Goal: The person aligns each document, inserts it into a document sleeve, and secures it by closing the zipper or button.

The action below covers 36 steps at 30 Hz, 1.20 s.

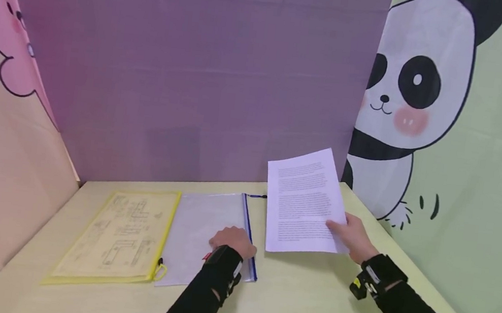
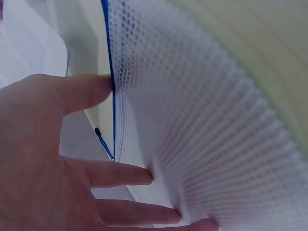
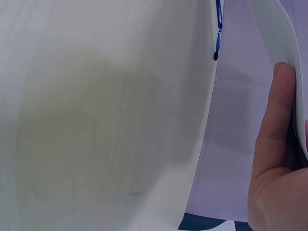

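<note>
My right hand pinches the lower right edge of the printed paper, holding it raised over the right of the table. In the right wrist view the paper shows nearly edge-on beside a straight finger. A clear mesh zipper pouch with a blue zipper lies flat at the middle of the table. Over its right part rests my left hand. The left wrist view shows straight fingers touching the mesh and the thumb at the blue zipper edge.
A yellow-edged zipper pouch containing a sheet of line drawings lies to the left, beside the clear one. The zipper's blue pull cord points right near the table's back edge. A purple panel stands behind; a panda-printed panel borders the right.
</note>
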### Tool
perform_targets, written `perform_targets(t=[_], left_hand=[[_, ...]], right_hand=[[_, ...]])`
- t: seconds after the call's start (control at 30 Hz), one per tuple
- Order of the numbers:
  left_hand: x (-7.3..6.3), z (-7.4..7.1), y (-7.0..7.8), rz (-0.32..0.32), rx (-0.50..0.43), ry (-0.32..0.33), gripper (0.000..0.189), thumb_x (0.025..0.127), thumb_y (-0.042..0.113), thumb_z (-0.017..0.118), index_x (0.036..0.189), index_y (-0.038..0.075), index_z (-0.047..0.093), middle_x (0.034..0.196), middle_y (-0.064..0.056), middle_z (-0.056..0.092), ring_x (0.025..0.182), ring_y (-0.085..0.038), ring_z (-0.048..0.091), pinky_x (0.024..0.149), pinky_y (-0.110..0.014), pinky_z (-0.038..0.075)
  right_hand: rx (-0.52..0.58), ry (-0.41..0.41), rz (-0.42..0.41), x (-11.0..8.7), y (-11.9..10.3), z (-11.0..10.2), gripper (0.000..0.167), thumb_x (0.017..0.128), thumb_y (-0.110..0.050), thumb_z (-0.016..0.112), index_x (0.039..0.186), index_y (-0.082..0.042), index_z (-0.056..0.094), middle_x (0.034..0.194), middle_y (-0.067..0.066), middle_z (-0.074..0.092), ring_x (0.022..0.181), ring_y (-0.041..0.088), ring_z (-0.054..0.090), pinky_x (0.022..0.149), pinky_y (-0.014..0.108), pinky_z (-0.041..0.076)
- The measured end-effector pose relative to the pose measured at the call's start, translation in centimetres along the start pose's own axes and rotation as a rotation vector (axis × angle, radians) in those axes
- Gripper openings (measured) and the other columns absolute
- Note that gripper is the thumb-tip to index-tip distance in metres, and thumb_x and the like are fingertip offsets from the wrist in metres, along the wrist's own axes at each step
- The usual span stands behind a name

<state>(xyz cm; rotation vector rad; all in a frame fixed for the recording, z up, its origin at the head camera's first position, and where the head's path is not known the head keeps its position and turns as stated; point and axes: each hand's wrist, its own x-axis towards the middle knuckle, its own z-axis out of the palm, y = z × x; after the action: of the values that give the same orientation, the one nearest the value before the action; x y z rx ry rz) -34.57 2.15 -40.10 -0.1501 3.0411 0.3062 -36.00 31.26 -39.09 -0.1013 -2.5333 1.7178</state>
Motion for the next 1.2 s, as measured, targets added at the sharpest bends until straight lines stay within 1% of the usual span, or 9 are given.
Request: perform_targets(t=[0.27,0.5,0.57,0.63,0.73,0.8,0.87,1.03,1.2], left_hand=[[0.0,-0.5,-0.2,-0.007,-0.057,-0.033,0.038,0.085,0.041,0.075,0.085,0.003,0.067,0.080,-0.012,0.061,0.078,-0.031,0.058,0.075,-0.046,0.052],[0.1,0.5,0.5,-0.032,-0.032,-0.017,0.034,0.083,0.039,0.069,0.080,0.006,0.064,0.081,-0.011,0.062,0.078,-0.032,0.058,0.075,-0.046,0.047],[0.3,1.0,1.0,-0.049,-0.005,0.002,0.038,0.083,0.042,0.069,0.087,0.004,0.068,0.092,-0.014,0.067,0.090,-0.036,0.062,0.079,-0.050,0.047],[0.6,1.6,1.6,-0.084,-0.007,0.016,0.048,0.083,0.044,0.069,0.103,0.000,0.071,0.112,-0.023,0.068,0.108,-0.046,0.060,0.086,-0.057,0.048],[1.1,2.2,2.5,-0.148,-0.041,0.027,0.062,0.083,0.042,0.072,0.124,-0.004,0.067,0.135,-0.036,0.056,0.126,-0.061,0.048,0.088,-0.070,0.048],[1.3,2.6,2.8,-0.174,-0.053,0.024,0.069,0.082,0.043,0.074,0.132,-0.004,0.063,0.141,-0.039,0.049,0.129,-0.065,0.042,0.085,-0.074,0.049],[1.3,2.5,2.8,-0.157,-0.029,0.021,0.071,0.081,0.046,0.074,0.131,-0.003,0.064,0.140,-0.035,0.052,0.130,-0.064,0.042,0.090,-0.075,0.046],[0.8,1.4,2.0,-0.046,-0.002,0.010,0.070,0.081,0.051,0.071,0.126,-0.002,0.067,0.133,-0.026,0.062,0.128,-0.061,0.047,0.101,-0.075,0.037],[0.7,1.3,1.5,-0.008,-0.024,0.042,0.055,0.083,0.039,0.072,0.117,-0.003,0.070,0.122,-0.025,0.068,0.118,-0.057,0.057,0.097,-0.073,0.042]], right_hand=[[-0.005,0.011,0.002,0.1,0.2,0.1,0.045,0.102,-0.012,0.059,0.140,0.010,0.049,0.116,0.022,0.069,0.086,0.016,0.068,0.072,0.028,0.055],[-0.012,-0.002,0.023,0.0,0.4,0.3,0.046,0.103,-0.013,0.059,0.142,0.009,0.048,0.121,0.024,0.067,0.089,0.019,0.068,0.074,0.030,0.054],[-0.012,-0.008,0.022,0.0,0.5,0.4,0.046,0.103,-0.013,0.059,0.143,0.008,0.048,0.121,0.024,0.066,0.089,0.019,0.068,0.074,0.030,0.054],[-0.012,-0.005,0.020,0.1,0.5,0.4,0.046,0.103,-0.013,0.059,0.142,0.008,0.048,0.121,0.024,0.066,0.089,0.019,0.068,0.074,0.030,0.054],[-0.016,0.000,0.015,0.1,0.5,0.5,0.045,0.103,-0.013,0.059,0.142,0.008,0.049,0.120,0.024,0.066,0.088,0.019,0.068,0.074,0.030,0.054],[-0.016,0.000,0.012,0.2,0.5,0.4,0.045,0.103,-0.013,0.059,0.142,0.008,0.049,0.121,0.024,0.066,0.088,0.019,0.068,0.074,0.030,0.055],[-0.015,-0.002,0.012,0.3,0.5,0.4,0.045,0.103,-0.013,0.059,0.142,0.008,0.049,0.122,0.024,0.066,0.088,0.019,0.068,0.074,0.030,0.055],[-0.008,-0.004,0.016,0.5,0.5,0.5,0.046,0.103,-0.014,0.059,0.142,0.007,0.048,0.122,0.024,0.066,0.089,0.019,0.068,0.074,0.030,0.055],[0.011,-0.009,0.019,0.5,0.6,0.7,0.045,0.102,-0.012,0.059,0.142,0.008,0.049,0.120,0.022,0.067,0.087,0.018,0.068,0.074,0.030,0.055]])
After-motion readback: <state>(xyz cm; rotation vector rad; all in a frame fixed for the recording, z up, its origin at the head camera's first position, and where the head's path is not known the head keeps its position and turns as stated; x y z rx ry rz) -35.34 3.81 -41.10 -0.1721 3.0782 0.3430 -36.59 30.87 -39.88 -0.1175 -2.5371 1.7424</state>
